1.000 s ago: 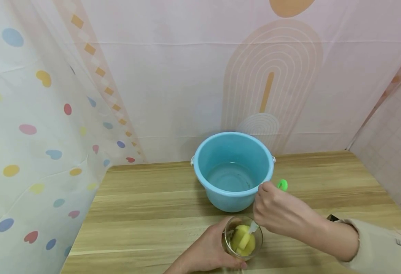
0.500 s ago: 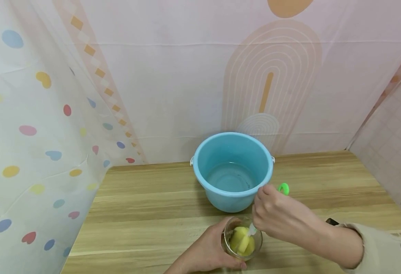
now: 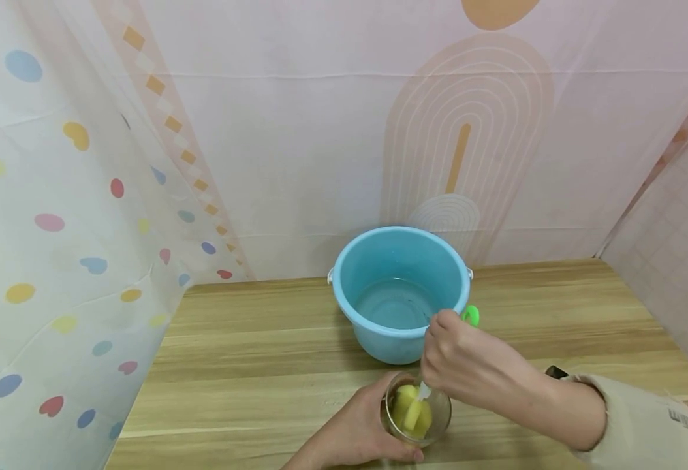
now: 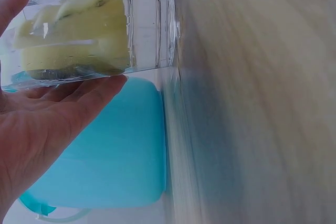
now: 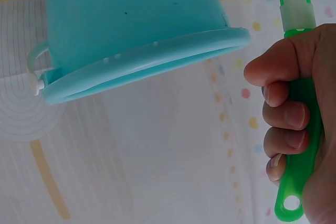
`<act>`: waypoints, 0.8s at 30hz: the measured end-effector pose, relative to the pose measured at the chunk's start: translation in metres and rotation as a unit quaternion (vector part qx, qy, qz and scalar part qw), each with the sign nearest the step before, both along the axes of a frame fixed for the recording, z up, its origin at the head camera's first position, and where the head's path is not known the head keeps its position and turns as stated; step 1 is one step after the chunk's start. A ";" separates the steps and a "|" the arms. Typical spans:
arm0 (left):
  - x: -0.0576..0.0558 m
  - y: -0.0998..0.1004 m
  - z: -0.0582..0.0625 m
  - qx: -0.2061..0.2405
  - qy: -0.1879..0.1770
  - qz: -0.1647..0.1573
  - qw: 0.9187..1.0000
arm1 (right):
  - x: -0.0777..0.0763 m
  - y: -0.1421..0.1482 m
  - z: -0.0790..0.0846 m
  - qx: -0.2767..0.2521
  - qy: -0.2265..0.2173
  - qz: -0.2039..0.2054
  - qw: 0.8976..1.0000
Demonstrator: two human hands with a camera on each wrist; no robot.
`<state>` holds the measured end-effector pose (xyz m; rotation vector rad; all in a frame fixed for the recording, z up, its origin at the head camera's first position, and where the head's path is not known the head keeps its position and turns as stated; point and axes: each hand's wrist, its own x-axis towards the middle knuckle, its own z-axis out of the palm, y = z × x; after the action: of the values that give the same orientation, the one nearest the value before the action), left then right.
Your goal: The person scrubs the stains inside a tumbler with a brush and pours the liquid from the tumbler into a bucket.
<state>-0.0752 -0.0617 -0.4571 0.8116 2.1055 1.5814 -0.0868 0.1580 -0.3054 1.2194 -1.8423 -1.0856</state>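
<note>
A clear drinking glass [image 4: 147,30] stands on the wooden table, its base on the tabletop. My left hand [image 3: 358,424] holds it from the left side, thumb and fingers spread round the wall. Inside the glass sits the yellow sponge head [image 3: 405,408] of a cup brush, squeezed against the wall in the left wrist view. My right hand [image 3: 467,365] grips the brush's green handle [image 5: 295,184] in a fist above the glass. A pale plastic neck [image 5: 296,17] joins handle and sponge. The handle's looped end pokes out behind the fist.
Just behind the glass stands a light blue bucket [image 3: 391,346] with some water at its bottom and a white bail handle. The wooden table [image 3: 232,365] runs back to patterned curtains [image 3: 297,150] at the rear and both sides.
My right hand has shifted slightly left with the brush, and the sponge has moved left inside the glass. My left hand and the glass stay in place.
</note>
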 end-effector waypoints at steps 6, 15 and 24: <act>0.000 -0.001 0.001 -0.004 -0.003 0.000 1.000 | -0.005 0.000 -0.001 -0.002 -0.009 -0.011 1.000; 0.000 -0.001 0.001 -0.001 -0.008 -0.002 1.000 | -0.010 0.008 -0.004 -0.011 -0.020 -0.017 1.000; 0.000 0.000 0.001 -0.001 -0.017 -0.001 1.000 | -0.008 0.020 -0.003 -0.026 -0.037 -0.015 0.999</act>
<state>-0.0749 -0.0615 -0.4556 0.7818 2.0817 1.5811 -0.0950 0.1776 -0.3086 1.2216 -1.9381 -1.0146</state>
